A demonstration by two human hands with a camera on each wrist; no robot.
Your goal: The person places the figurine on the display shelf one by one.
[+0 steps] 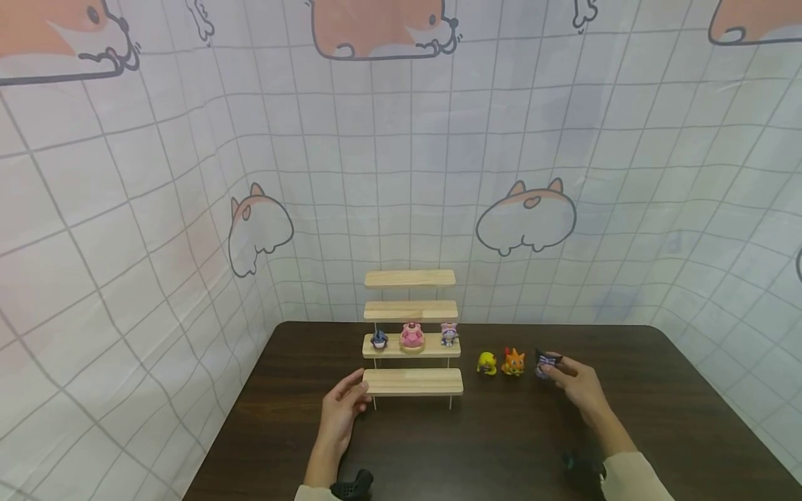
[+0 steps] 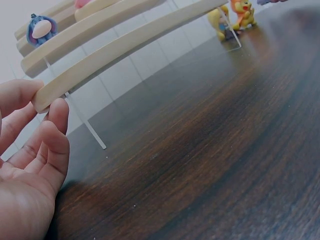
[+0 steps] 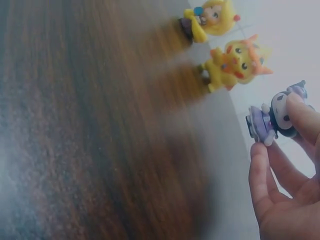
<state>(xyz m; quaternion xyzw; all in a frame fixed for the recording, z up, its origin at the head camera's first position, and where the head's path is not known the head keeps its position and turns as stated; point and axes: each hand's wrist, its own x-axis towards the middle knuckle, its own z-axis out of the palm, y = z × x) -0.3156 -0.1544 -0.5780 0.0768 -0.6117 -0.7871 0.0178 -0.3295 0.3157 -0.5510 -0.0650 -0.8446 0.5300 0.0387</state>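
A tiered wooden display stand [image 1: 413,381] stands on the dark table. My left hand [image 1: 340,410] pinches the left end of its lowest shelf, thumb above and fingers below, as the left wrist view shows. On the shelf above sit a blue donkey figurine [image 1: 379,339], a pink figurine [image 1: 411,337] and a small pink-and-white figurine [image 1: 448,335]. My right hand [image 1: 579,384] holds a purple-and-black figurine [image 3: 262,122] between thumb and fingers. Left of that hand stand an orange-yellow figurine [image 1: 513,362] and a yellow-haired figurine [image 1: 486,364] on the table.
The dark wooden table [image 1: 501,445] reaches back to a white gridded curtain [image 1: 426,139] with cartoon dogs, which also hangs at both sides. The two upper shelves [image 1: 410,309] of the stand rise behind the figurines.
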